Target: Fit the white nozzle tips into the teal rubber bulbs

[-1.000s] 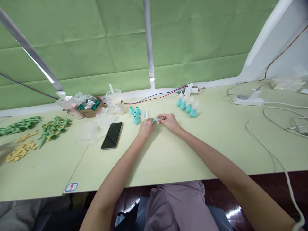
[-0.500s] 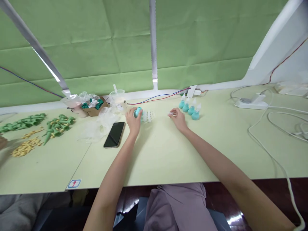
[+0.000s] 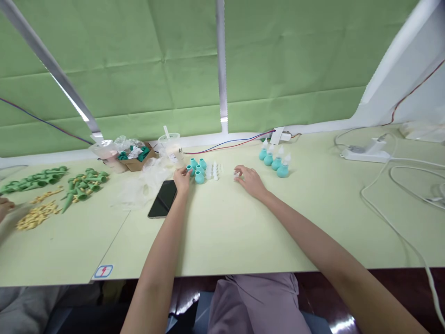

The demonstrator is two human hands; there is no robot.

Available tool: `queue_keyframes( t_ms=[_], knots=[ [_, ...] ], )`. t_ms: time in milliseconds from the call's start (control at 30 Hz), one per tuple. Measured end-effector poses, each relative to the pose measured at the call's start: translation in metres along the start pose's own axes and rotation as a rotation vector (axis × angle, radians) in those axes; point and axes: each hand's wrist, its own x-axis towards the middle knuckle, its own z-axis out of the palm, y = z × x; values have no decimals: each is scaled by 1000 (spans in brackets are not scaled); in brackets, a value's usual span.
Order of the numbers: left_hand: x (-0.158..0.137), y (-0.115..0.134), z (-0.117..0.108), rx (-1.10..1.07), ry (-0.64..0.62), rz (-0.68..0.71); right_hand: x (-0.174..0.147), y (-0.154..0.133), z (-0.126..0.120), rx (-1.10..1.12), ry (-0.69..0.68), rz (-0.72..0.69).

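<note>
My left hand has its fingertips closed around the leftmost teal rubber bulb, at the edge of a cluster of open-necked teal bulbs. Just right of that cluster lie rows of white, translucent nozzle tips and some tiny clear pieces. Between the thumb and fingers of my right hand is a small clear plastic piece, partly hidden. Beyond this hand, several teal bulbs with white nozzles fitted stand upright in a slanting row.
A black phone lies by my left forearm, near clear plastic bags. Behind are drink cups and a small cardboard box. Green parts, yellow pieces and another person's hand are leftward; a power strip with cables sits right.
My left hand has moved left and down with the teal bulb, uncovering the bulb cluster. My right hand has shifted slightly left and lower, still pinching the clear piece.
</note>
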Motion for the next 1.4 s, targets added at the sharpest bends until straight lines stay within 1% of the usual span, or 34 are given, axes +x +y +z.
queue_keyframes(
  t_ms=[133, 300, 433, 567, 700, 833, 967, 1100, 1200, 1300, 1400],
  knots=[
    [1, -8, 3, 8, -7, -6, 1, -3, 0, -47, -29, -28],
    [1, -11, 4, -56, -17, -39, -1, -5, -1, -14, -54, -43],
    [-4, -9, 2, -44, 65, 16, 1, -16, 2, 52, -23, -6],
    [-8, -4, -3, -54, 140, 108, 9, -40, 18, 79, -3, 19],
    [-9, -1, -5, -47, 157, 157, 19, -61, 40, -39, -20, -28],
    [-9, 0, -5, -27, 160, 176, 27, -67, 56, -153, 11, -33],
    [-10, 1, -6, 13, 148, 175, 31, -64, 62, -207, 5, -27],
    [-11, 3, -6, 17, 135, 162, 32, -63, 62, -204, -6, -34],
    [-12, 5, -7, 19, 131, 176, 30, -68, 60, -201, -5, -29],
    [-13, 7, -8, 19, 126, 205, 29, -72, 52, -183, 63, -20],
    [-13, 8, -9, 3, 113, 215, 39, -62, 30, -209, 175, 20]
  ],
)
